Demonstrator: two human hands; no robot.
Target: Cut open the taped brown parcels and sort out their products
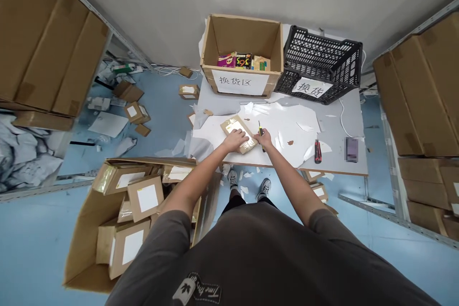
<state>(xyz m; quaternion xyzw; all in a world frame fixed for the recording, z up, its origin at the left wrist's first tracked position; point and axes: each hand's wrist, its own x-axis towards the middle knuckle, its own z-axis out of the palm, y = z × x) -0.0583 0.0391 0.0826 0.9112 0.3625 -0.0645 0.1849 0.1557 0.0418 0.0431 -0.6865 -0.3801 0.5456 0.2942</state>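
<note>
A small taped cardboard box [231, 124] with a white label lies at an angle on the white table near its front edge. My left hand [234, 140] presses on the box from above, its fingers bent over the label. At the box's right corner, my right hand [264, 139] grips a yellow and black utility knife [260, 129], whose tip points away from me. The knuckles hide part of its handle, and I cannot tell whether the right fingers also touch the box. A red and black utility knife [317, 151] lies farther right on the table.
A large open carton [240, 81] with several small packages and a black plastic crate [319, 64] stand at the table's back. Paper scraps [256, 108] litter the tabletop. A big carton [84, 229] full of boxes is at my left; a phone-like object [352, 149] lies right.
</note>
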